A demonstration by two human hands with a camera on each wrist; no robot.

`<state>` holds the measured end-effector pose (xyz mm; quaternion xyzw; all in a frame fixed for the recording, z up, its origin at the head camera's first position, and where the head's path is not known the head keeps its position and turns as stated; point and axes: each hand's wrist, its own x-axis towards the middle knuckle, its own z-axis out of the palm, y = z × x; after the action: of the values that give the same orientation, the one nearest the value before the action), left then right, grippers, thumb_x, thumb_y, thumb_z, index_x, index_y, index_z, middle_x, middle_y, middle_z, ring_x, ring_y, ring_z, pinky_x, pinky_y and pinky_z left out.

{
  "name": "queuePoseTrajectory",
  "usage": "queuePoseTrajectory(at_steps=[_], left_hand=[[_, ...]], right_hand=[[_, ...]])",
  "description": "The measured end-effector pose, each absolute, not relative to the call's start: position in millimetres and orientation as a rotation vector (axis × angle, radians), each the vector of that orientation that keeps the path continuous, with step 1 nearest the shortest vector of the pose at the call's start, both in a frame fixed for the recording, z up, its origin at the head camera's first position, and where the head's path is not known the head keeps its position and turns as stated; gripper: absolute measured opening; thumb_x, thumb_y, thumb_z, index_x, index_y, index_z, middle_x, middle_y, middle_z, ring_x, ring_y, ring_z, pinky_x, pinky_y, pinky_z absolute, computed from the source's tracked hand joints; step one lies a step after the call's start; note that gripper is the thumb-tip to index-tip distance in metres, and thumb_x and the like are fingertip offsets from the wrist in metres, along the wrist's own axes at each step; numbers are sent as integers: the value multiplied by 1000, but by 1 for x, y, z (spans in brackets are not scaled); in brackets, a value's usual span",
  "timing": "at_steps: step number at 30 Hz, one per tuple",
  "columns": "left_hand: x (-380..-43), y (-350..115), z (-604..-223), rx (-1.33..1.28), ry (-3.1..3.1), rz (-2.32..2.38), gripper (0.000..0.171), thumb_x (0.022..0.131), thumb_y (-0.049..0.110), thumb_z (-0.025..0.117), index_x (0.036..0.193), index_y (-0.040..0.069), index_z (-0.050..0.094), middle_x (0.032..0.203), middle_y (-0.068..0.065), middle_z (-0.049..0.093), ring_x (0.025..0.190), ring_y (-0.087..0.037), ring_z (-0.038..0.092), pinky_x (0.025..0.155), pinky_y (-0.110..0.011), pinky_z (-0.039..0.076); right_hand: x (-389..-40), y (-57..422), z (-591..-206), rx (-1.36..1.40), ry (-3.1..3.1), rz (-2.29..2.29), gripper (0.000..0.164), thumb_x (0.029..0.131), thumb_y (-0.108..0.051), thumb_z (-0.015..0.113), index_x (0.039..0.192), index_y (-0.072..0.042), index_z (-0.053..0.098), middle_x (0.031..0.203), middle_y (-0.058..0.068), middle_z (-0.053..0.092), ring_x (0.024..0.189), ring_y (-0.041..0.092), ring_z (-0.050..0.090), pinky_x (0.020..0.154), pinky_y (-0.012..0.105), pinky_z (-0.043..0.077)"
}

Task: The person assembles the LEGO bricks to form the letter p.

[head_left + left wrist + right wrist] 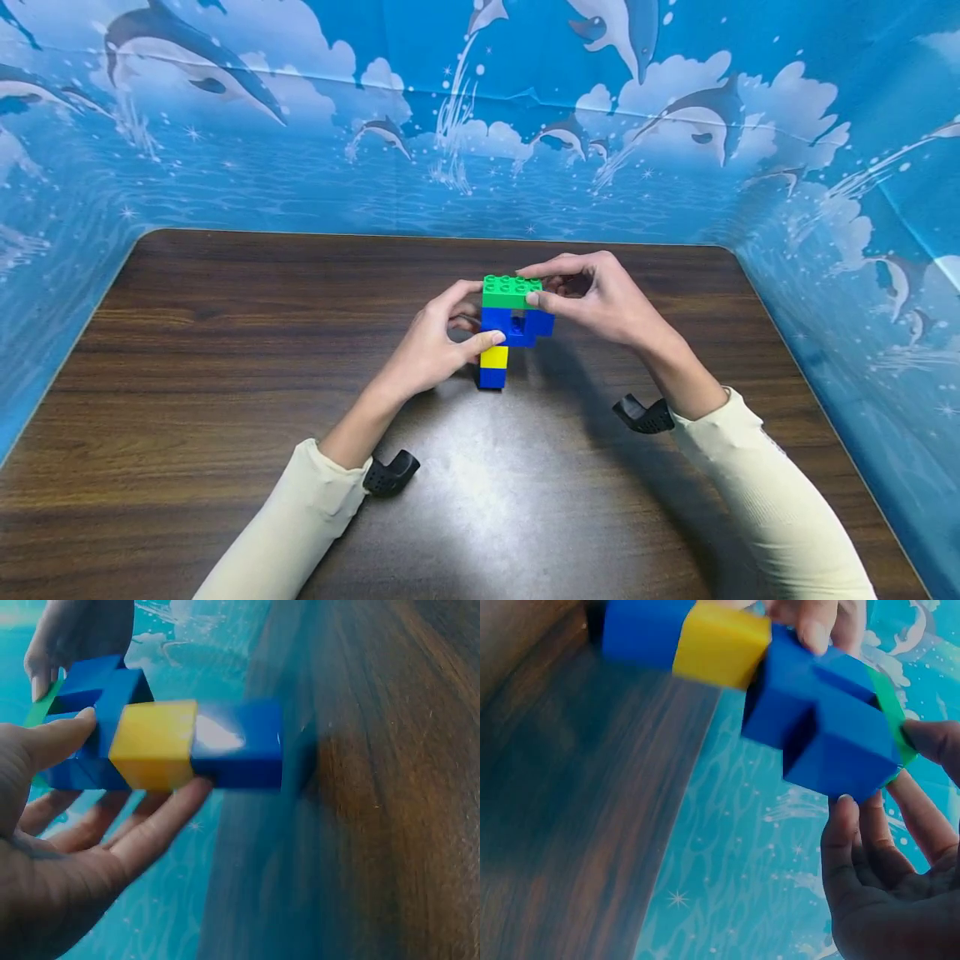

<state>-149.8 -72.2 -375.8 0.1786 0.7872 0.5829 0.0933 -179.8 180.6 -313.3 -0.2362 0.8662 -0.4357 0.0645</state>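
A tower of toy building bricks stands upright at the middle of the table. A dark blue brick (492, 379) forms its base, with a yellow brick (493, 357) above. Wider blue bricks (112, 701) sit over the yellow one and jut out to the right, leaving a gap between them. On top lies a studded green brick (512, 287). My left hand (431, 343) holds the blue section, thumb on its near face and fingers behind. With thumb and fingers, my right hand (617, 302) pinches the right end of the green brick.
The dark wood-grain table (247, 350) has rounded far corners. Blue cloth (480, 167) printed with dolphins and clouds hangs behind it and along both sides. A black wrist device (392, 473) sticks out at the left sleeve, and another black device (643, 414) at the right.
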Motion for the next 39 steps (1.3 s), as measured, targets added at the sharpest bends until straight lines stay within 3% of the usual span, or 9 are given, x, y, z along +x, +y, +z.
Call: queuePoseTrajectory(at_steps=[3,9,12,17,25,30,39], left_hand=[[-149,-71,-374,556,2361,1720,80,97,8,80,165,17,38,137,-20,68,116,-36,73,94,-49,67],[-150,-74,-374,516,2394,1686,104,92,1,85,172,32,25,154,-20,58,122,-37,73,80,-41,71],[-152,-76,-375,486,2414,1630,101,90,6,87,171,28,30,163,-15,52,125,-35,72,77,-40,71],[-155,-79,-381,429,2435,1488,94,89,14,90,167,23,40,173,-7,40,130,-31,71,95,-48,67],[-159,-82,-396,400,2463,1385,94,90,17,90,168,21,37,171,-16,41,131,-34,70,103,-50,63],[-160,-83,-403,359,2501,1344,94,91,19,89,169,19,36,168,-21,44,129,-35,71,112,-52,58],[-160,-78,-409,273,2521,1343,89,90,20,90,165,18,42,154,-23,53,123,-33,73,109,-50,60]], right_hand=[[-184,182,-314,-672,2609,-1338,32,102,-14,75,133,-10,76,121,12,77,95,20,71,78,22,61],[-198,187,-323,-560,2602,-1335,31,107,-23,69,135,-9,75,126,14,76,84,21,68,70,25,57],[-210,190,-333,-467,2542,-1369,34,110,-27,65,137,-8,73,130,16,74,88,23,69,76,29,61],[-227,193,-357,-298,2411,-1393,40,111,-33,62,143,-8,69,138,17,70,99,19,66,98,45,61],[-241,183,-386,-232,2338,-1377,39,112,-33,61,141,-9,70,143,15,67,121,28,57,112,49,52],[-248,173,-397,-230,2306,-1381,38,112,-32,60,140,-9,71,130,14,67,109,26,57,101,41,53],[-255,165,-410,-183,2379,-1286,38,113,-31,59,141,-8,71,121,13,66,97,24,56,81,29,51]])
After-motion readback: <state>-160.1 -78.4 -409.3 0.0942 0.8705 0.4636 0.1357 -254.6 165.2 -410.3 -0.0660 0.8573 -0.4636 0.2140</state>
